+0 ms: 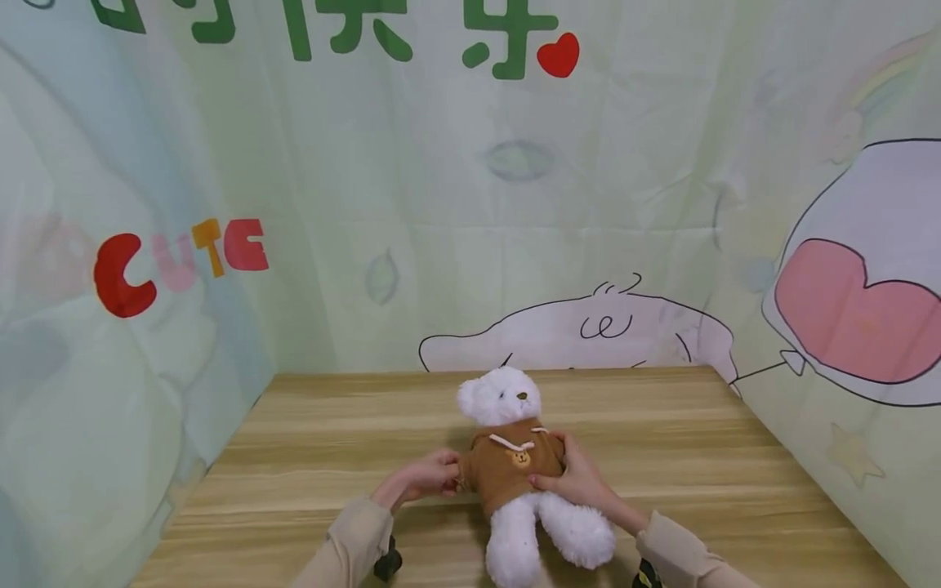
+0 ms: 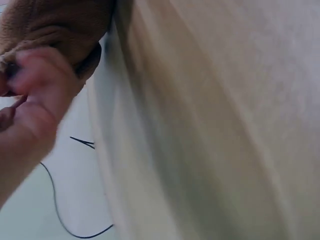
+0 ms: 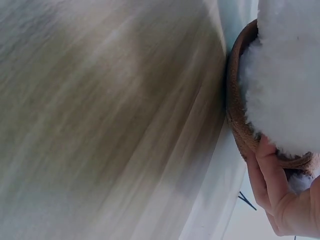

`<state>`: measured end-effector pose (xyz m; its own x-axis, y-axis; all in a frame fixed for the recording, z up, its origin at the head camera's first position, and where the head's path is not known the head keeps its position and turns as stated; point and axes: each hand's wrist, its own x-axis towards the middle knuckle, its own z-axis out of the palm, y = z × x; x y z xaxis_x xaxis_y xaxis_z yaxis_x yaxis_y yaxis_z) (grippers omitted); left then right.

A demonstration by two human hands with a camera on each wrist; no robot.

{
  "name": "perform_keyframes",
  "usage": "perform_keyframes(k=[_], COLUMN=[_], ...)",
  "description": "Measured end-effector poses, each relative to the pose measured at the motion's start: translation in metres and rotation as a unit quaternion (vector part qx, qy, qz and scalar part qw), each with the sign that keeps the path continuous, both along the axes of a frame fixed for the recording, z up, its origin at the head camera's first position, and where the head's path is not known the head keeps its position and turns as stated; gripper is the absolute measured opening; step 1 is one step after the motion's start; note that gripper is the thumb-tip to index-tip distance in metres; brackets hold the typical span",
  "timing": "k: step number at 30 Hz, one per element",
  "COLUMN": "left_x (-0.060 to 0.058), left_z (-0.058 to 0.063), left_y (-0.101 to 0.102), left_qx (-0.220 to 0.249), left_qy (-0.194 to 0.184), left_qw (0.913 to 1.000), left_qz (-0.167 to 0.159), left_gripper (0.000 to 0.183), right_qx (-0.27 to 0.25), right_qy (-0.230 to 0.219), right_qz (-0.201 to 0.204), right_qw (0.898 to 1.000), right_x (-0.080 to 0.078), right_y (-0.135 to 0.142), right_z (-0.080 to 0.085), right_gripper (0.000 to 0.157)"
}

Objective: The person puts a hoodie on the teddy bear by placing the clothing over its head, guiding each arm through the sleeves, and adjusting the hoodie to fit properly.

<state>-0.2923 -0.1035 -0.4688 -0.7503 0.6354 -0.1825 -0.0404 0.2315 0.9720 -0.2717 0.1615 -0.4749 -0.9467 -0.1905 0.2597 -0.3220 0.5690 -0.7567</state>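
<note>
A white plush teddy bear (image 1: 510, 543) in a brown hooded top (image 1: 503, 478) lies face up on the wooden table, its head toward the back. My left hand (image 1: 425, 475) pinches the cuff of the sleeve at the bear's left-hand side of the picture. In the left wrist view, thumb and finger of the hand (image 2: 42, 97) meet at the brown sleeve (image 2: 65, 25). On the other side my right hand (image 1: 581, 480) holds the bear's body, thumb on the front of the top. The right wrist view has fingers (image 3: 272, 175) at the top's hem (image 3: 235, 105), beside white fur (image 3: 285, 80).
The wood-grain table (image 1: 331, 433) ends at a printed fabric backdrop (image 1: 353, 204) behind and at both sides. Dark wrist gear (image 1: 388, 562) shows below the left sleeve, close to the tabletop.
</note>
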Motion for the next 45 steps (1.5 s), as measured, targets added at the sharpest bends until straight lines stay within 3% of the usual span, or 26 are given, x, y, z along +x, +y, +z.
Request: perform_keyframes(k=[5, 8, 13, 16, 20, 22, 25, 30, 35, 39, 42, 43, 45], left_x=[0.001, 0.000, -0.001, 0.003, 0.006, 0.006, 0.008, 0.013, 0.016, 0.015, 0.014, 0.014, 0.014], left_z=[0.008, 0.011, 0.005, -0.001, -0.004, -0.004, -0.004, -0.005, -0.005, -0.004, 0.000, 0.002, 0.004], left_y=[0.000, 0.001, 0.004, 0.005, 0.008, 0.010, 0.012, 0.011, 0.011, 0.009, 0.009, 0.010, 0.013], left_qx=[-0.073, -0.073, 0.027, 0.099, 0.154, 0.160, 0.148, 0.125, 0.138, 0.155, 0.178, 0.184, 0.189], left_qy=[0.031, 0.015, -0.074, -0.137, -0.177, -0.176, -0.155, -0.127, -0.122, -0.134, -0.153, -0.160, -0.164], left_qw=[0.9968, 0.9970, 0.9954, 0.9845, 0.9710, 0.9703, 0.9763, 0.9838, 0.9809, 0.9786, 0.9710, 0.9684, 0.9675], left_qz=[0.006, -0.021, -0.054, -0.047, -0.046, -0.043, -0.030, 0.023, 0.062, 0.013, -0.047, -0.054, -0.037], left_gripper=[0.010, 0.010, 0.016, 0.012, 0.014, 0.018, 0.019, 0.018, 0.045, 0.037, 0.023, 0.022, 0.021], right_qx=[0.025, 0.042, 0.049, 0.040, 0.030, 0.026, 0.019, 0.020, 0.024, 0.012, 0.016, 0.018, 0.019], right_qy=[0.032, 0.056, 0.066, 0.056, 0.053, 0.049, 0.040, 0.045, 0.063, 0.047, 0.044, 0.042, 0.039], right_qz=[-0.019, -0.023, -0.021, -0.015, -0.005, -0.003, 0.001, 0.014, 0.090, 0.156, 0.166, 0.166, 0.165], right_qw=[0.999, 0.997, 0.996, 0.998, 0.998, 0.998, 0.999, 0.999, 0.994, 0.987, 0.985, 0.985, 0.985], right_x=[0.001, 0.001, 0.002, 0.002, 0.002, 0.002, 0.001, 0.000, -0.008, -0.014, -0.014, -0.014, -0.012], right_y=[-0.004, -0.006, -0.008, -0.007, -0.004, -0.003, -0.002, 0.001, 0.009, 0.017, 0.021, 0.022, 0.022], right_z=[0.001, 0.002, 0.001, 0.000, -0.002, -0.002, -0.002, -0.001, -0.001, -0.001, 0.000, 0.001, 0.001], right_gripper=[0.075, 0.073, 0.069, 0.069, 0.069, 0.070, 0.070, 0.071, 0.069, 0.068, 0.069, 0.068, 0.067])
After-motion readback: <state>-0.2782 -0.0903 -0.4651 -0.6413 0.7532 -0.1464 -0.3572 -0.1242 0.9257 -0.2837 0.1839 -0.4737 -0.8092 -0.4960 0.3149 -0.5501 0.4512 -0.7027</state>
